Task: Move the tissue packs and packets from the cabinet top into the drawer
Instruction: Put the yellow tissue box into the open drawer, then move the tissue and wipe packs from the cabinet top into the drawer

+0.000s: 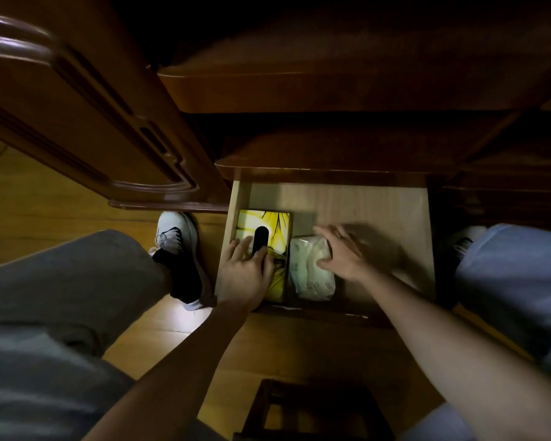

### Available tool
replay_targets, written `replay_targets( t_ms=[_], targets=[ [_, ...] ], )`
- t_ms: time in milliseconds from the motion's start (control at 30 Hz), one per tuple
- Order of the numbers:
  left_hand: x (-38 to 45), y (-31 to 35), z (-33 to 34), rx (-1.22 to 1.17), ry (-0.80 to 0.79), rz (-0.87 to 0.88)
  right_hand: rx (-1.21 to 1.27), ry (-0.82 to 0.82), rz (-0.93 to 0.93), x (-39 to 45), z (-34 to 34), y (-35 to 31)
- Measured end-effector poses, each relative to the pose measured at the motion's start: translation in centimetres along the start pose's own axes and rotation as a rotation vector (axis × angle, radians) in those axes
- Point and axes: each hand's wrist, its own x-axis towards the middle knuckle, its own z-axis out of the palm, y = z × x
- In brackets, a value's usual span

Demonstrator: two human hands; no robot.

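The open drawer (363, 205) shows its pale wooden bottom below the dark cabinet top (331, 154). A yellow tissue box (277, 224) with a black oval slot lies along the drawer's left side. Right beside it lies a soft white tissue pack (306, 268). My left hand (245, 272) rests on the near end of the yellow box, fingers spread by the slot. My right hand (344, 253) is on the white pack's right side, thumb under and fingers over it; it is blurred.
An open cabinet door (86, 116) juts out at the left. My knees and a white shoe (175, 230) flank the drawer on the wooden floor. A dark wooden stool (303, 412) stands below. The drawer's right half is bare wood.
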Motion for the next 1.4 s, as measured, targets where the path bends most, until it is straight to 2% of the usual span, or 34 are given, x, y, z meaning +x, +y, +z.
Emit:
replay_targets(
  t_ms=[67, 233, 367, 433, 533, 633, 767, 967, 1033, 1100, 1167, 1300, 1400],
  targets=[
    [-0.1, -0.3, 0.3, -0.056, 0.070, -0.008, 0.045, -0.029, 0.061, -0.2, 2.5, 0.4],
    [0.3, -0.4, 0.5, -0.072, 0.000, -0.003, 0.030, 0.064, 0.153, -0.5, 6.3, -0.3],
    [0.3, -0.3, 0.3, -0.021, -0.034, -0.008, 0.356, 0.029, 0.196, -1.0, 5.2, 0.2],
    [0.1, -0.2, -0.1, -0.018, -0.066, -0.011, 0.437, -0.005, 0.197, -2.3, 4.3, -0.2],
    [-0.1, 0.0, -1.7, -0.065, -0.059, -0.044, 0.322, -0.066, 0.186, -4.1, 1.7, -2.1],
    [0.9, 0.7, -5.6, -0.158, 0.064, -0.077, 0.035, -0.038, 0.123, -5.9, -3.3, -5.1],
    [5.6, 1.9, -15.5, -0.227, 0.343, 0.037, 0.024, 0.220, -0.140, -9.8, -12.1, -11.6],
    [11.6, 3.6, -34.1, -0.198, 0.825, 0.314, -0.071, 0.894, -0.646, -18.3, -26.0, -21.6],
    [13.4, 4.4, -38.4, -0.198, 0.899, 0.346, -0.161, 1.112, -0.729, -20.1, -29.8, -24.0],
    [15.2, 5.2, -41.2, -0.206, 0.877, 0.342, -0.253, 1.239, -0.711, -20.6, -33.3, -25.6],
    [17.4, 5.9, -43.0, -0.200, 0.751, 0.294, -0.311, 1.211, -0.597, -20.2, -36.3, -26.5],
    [22.9, 6.9, -44.8, -0.190, 0.529, 0.227, -0.499, 0.891, -0.280, -17.1, -41.0, -26.7],
    [27.9, 7.9, -45.4, -0.214, 0.459, 0.183, -0.509, 0.735, -0.182, -14.0, -43.5, -26.7]
  ],
)
